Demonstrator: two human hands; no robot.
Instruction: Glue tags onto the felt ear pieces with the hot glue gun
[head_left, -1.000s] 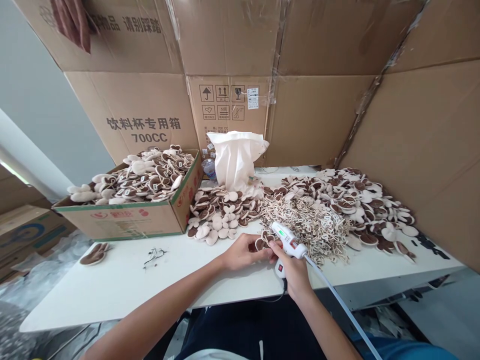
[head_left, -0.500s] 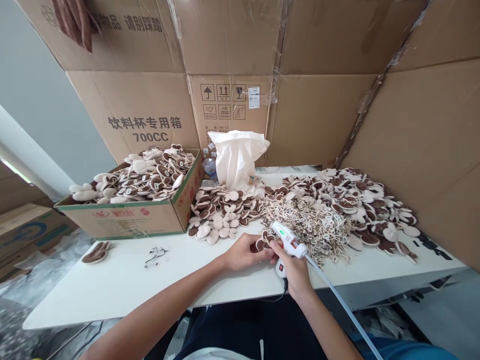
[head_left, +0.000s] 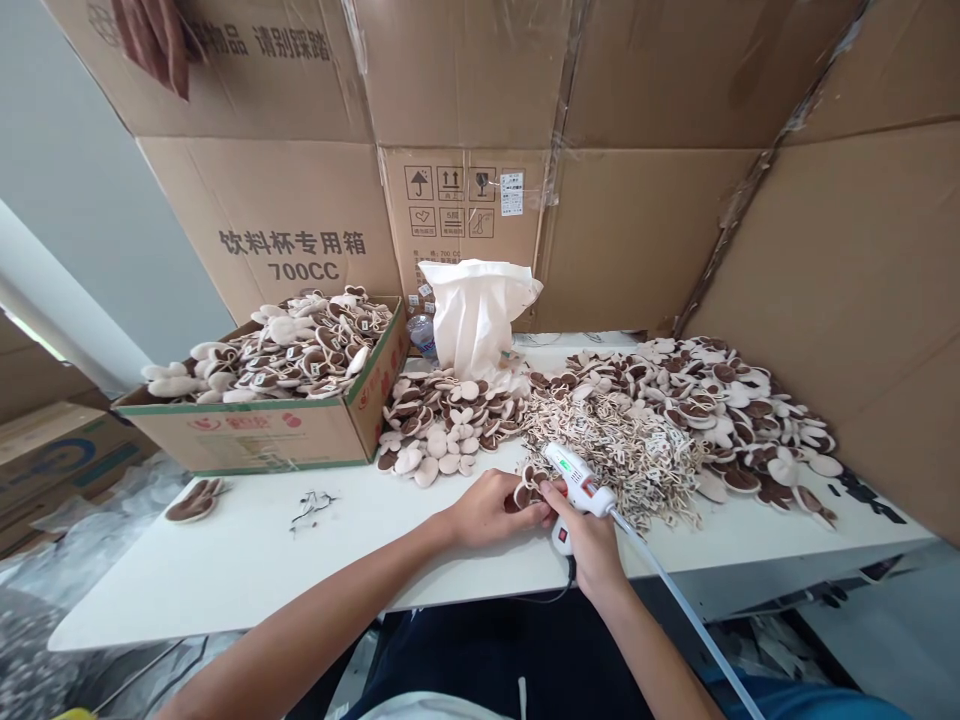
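Over the white table my left hand (head_left: 491, 512) is closed around a small brown fabric piece with cream edging (head_left: 527, 490). A thin cream cord lies on its face. My right hand (head_left: 594, 550) grips a white glue gun (head_left: 574, 475) with a green display; a long glue stick (head_left: 679, 598) sticks out of its back. My right fingertips touch or nearly touch the fabric piece, and the gun's nozzle points to the far left, above it. Just beyond the gun spreads a heap of small cord loops with tags (head_left: 637, 455).
Brown-and-cream fabric pieces lie in a left pile (head_left: 435, 435) and a right pile (head_left: 720, 400). An open carton (head_left: 270, 437) holds more. One loose piece (head_left: 196, 501) and black scraps (head_left: 313, 508) lie at left. Behind stand a white bag (head_left: 478, 315) and cardboard walls (head_left: 645, 230).
My left hand has tilted the fabric piece slightly, so more of its face and the cord shows. The glue gun and right hand have barely moved; the view has shifted a little.
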